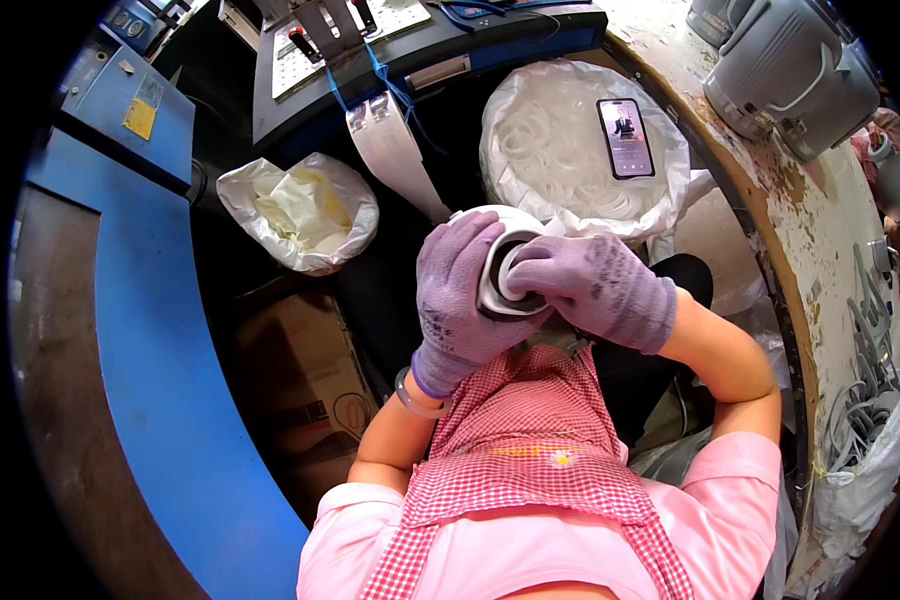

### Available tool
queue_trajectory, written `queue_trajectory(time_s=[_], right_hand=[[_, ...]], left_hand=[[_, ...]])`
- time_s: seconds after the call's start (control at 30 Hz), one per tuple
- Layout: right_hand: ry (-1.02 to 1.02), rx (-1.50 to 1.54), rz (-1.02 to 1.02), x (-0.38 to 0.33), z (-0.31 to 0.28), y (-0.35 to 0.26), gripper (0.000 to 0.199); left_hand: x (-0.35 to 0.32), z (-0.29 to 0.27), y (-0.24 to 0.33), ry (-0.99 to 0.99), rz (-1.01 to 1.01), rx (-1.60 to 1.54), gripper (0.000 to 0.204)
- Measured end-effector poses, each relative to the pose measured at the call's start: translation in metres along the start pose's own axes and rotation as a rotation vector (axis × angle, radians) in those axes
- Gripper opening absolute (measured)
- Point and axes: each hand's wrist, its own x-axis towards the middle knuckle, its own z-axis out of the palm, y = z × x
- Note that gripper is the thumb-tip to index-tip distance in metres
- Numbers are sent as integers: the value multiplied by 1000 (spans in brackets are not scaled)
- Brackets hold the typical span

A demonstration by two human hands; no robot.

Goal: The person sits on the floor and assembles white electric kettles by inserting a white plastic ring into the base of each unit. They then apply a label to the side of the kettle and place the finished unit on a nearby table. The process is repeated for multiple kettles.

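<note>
My gloved left hand [452, 300] is wrapped round a rounded white plastic part [512, 216], held in front of my apron. The part has a wide round opening with a dark inside, turned up toward me. My gloved right hand [605, 288] pinches a pale ring [507, 272] at that opening; the fingers hide part of it, so how deep it sits I cannot tell. Just beyond my hands, a bag-lined bin [500, 195] holds many translucent rings [540, 130]. A phone [626, 140] with a lit screen lies on those rings.
A smaller white bag [240, 185] with pale scraps stands left of the bin. A dark workbench [510, 45] carries a metal fixture and pliers. Grey plastic jugs [795, 80] stand on the worn right-hand bench [770, 190]. Grey curved strips [865, 400] fill another bag. Blue machinery [160, 370] borders the left.
</note>
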Motion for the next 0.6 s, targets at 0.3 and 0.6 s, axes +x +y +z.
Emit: queue_trajectory(time_s=[0.3, 0.6], right_hand=[[-225, -242, 101, -12, -5, -10, 19], [27, 134, -191, -49, -20, -15, 41]], left_hand=[[1, -1, 21, 10, 38, 41, 72], [13, -35, 28, 54, 26, 139, 81]])
